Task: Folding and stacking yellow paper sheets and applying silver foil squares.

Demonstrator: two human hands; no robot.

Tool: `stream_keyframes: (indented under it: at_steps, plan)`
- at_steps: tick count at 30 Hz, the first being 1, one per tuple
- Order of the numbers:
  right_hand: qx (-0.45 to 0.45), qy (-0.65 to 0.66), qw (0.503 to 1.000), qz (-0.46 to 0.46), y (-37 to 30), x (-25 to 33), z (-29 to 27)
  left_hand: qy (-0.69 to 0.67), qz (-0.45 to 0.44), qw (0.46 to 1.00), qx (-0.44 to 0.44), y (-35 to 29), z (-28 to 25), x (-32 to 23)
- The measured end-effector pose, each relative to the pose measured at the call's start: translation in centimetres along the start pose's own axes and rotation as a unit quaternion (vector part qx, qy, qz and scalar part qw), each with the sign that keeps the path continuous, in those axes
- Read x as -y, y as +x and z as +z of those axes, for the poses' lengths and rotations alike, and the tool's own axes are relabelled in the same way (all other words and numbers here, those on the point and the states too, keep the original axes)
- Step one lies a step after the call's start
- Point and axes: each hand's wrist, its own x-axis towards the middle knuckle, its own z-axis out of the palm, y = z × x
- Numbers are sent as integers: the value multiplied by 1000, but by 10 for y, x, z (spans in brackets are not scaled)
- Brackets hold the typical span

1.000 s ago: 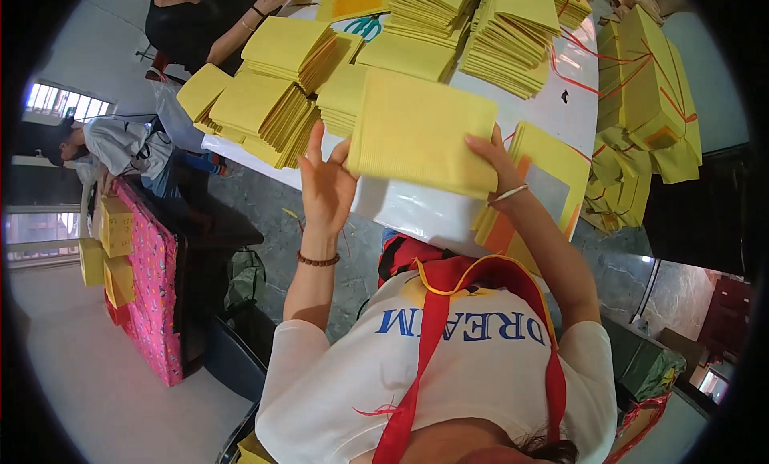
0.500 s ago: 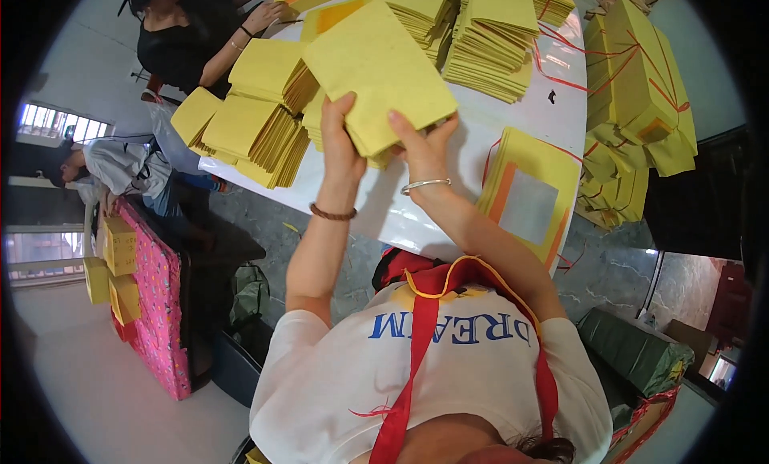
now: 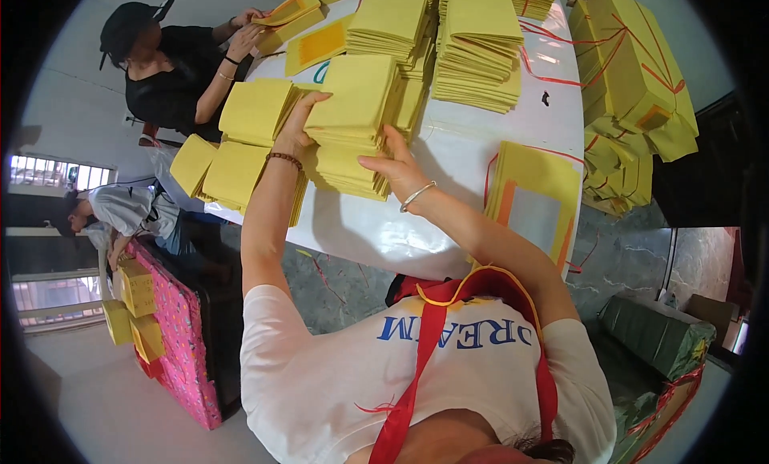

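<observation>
A bundle of yellow paper envelopes (image 3: 344,103) rests on a pile of more yellow envelopes (image 3: 350,174) at the near side of the table. My left hand (image 3: 301,123) grips its left side, one digit lying over the top face; the other fingers are partly hidden. Against the lower right side is my right hand (image 3: 400,166), thumb and forefinger spread around the corner. The thumb reaches across the pile's front. A bracelet circles each wrist.
Stacks of yellow envelopes (image 3: 479,51) fill the far side of the white table (image 3: 448,155). One envelope with a grey panel (image 3: 530,211) lies right. Tied yellow bundles (image 3: 637,59) rise beyond. A co-worker in black (image 3: 172,71) handles envelopes at left; another person (image 3: 132,211) bends by a pink-covered surface (image 3: 180,328).
The bundle held up between my hands has come down onto the pile, lower and to the left. My right hand's fingers have spread. My left arm has swung left.
</observation>
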Motion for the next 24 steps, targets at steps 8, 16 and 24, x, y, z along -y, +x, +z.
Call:
stream_keyframes:
  at_steps: [8, 16, 24]
  plan:
    - [28, 44, 999, 15, 5, 1, -3, 105, -32, 994, 8, 12, -7, -6]
    - [82, -44, 996, 18, 20, -8, -22, 128, -45, 990, 26, 5, -2, -22]
    - [60, -117, 991, 32, 5, 1, -21, 117, 4, 992, 38, -4, -1, -23]
